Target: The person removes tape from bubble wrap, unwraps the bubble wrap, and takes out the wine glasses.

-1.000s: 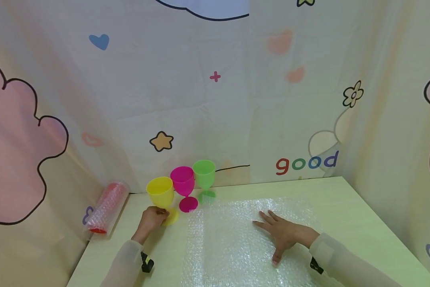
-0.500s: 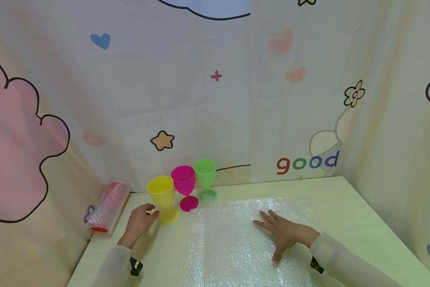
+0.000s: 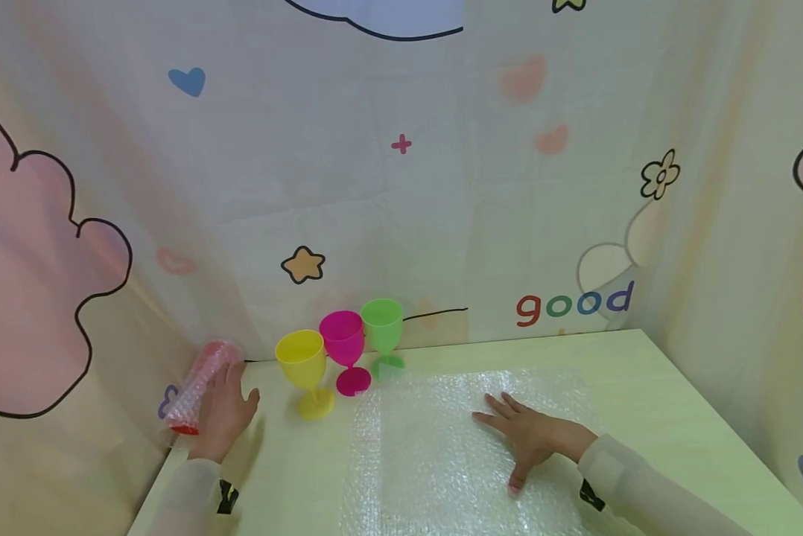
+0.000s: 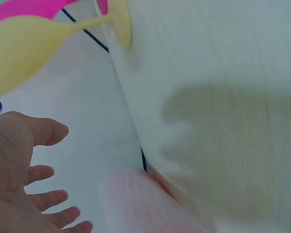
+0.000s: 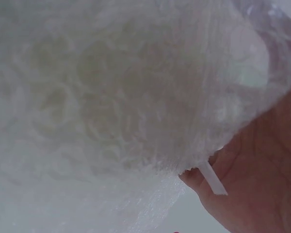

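My left hand (image 3: 223,413) is over a bubble-wrapped bundle (image 3: 196,387), pink-red inside with a red end, at the table's left edge. Its fingers are extended and the thumb stands apart. In the left wrist view the bundle (image 4: 145,206) lies beyond the fingertips, with a gap between; nothing is in the palm. My right hand (image 3: 529,439) rests with spread fingers on a flat sheet of clear bubble wrap (image 3: 428,461). The right wrist view shows bubble wrap (image 5: 97,97) close up, covering part of that hand. A yellow goblet (image 3: 301,361) stands right of my left hand.
A magenta goblet (image 3: 343,339) and a green goblet (image 3: 382,321) stand upright behind the yellow one, close together near the back edge. A printed curtain (image 3: 348,201) surrounds the pale table (image 3: 649,417) at the back and sides.
My left hand has let go of the yellow goblet's base and moved left to the wrapped bundle. The goblets stay in place, and my right hand has not moved.
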### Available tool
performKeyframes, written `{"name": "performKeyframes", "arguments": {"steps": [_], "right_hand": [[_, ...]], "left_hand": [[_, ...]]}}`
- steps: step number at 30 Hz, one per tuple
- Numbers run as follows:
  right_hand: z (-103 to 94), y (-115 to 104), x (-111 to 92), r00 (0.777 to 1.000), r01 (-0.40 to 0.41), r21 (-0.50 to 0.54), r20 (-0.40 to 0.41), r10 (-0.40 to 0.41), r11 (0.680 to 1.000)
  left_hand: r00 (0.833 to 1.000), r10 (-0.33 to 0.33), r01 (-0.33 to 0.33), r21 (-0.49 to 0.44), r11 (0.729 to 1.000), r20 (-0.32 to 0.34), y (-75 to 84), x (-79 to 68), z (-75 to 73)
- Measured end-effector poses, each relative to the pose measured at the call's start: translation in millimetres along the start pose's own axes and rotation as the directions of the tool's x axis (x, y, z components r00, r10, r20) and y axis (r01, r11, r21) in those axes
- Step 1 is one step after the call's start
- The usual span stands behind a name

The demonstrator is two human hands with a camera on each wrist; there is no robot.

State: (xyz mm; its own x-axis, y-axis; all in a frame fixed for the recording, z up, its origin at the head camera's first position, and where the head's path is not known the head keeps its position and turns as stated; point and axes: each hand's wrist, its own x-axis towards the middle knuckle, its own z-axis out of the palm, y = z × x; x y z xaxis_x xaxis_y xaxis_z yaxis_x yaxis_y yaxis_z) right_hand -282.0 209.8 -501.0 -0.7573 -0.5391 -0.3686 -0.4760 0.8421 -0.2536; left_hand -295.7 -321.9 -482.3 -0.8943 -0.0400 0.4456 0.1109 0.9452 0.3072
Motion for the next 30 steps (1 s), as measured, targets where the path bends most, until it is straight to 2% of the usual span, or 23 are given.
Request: {"name": "performKeyframes", "arguments": {"steps": [6,11,14,20,26,30], "right_hand": [[0.6,1,-2,1.000,0.017,0.000,-0.013,-0.017,1.000],[-0.9,-1,-5,0.999,0.042,0.002,-0.026,-0.042,0.999],[-1.0,-1,-5,0.998,0.051,-0.009,-0.027,-0.051,0.999],[1.6,1,-4,0.998,0.048,-0.017,-0.027,-0.048,0.999],[3.0,1,-2,0.999,0.029,0.003,-0.018,-0.029,1.000],[3.2,1,-1,1.000,0.024,-0.002,-0.018,-0.024,1.000]], "left_hand": [[0.997,-0.017,0.019,0.017,1.000,-0.069,-24.2,-5.1,-6.9],[0.996,-0.036,0.043,0.075,0.996,-0.087,-38.4,-7.5,-7.8],[0.995,-0.059,0.066,0.092,0.994,-0.076,-43.6,-8.0,-9.0],[0.993,-0.118,0.116,0.150,0.982,0.006,-52.9,-13.9,-10.6],[0.967,-0.215,0.195,0.148,0.970,0.135,-59.9,-19.3,-12.3],[0.962,-0.232,0.212,0.135,0.968,0.147,-62.9,-16.7,-13.4]]}}
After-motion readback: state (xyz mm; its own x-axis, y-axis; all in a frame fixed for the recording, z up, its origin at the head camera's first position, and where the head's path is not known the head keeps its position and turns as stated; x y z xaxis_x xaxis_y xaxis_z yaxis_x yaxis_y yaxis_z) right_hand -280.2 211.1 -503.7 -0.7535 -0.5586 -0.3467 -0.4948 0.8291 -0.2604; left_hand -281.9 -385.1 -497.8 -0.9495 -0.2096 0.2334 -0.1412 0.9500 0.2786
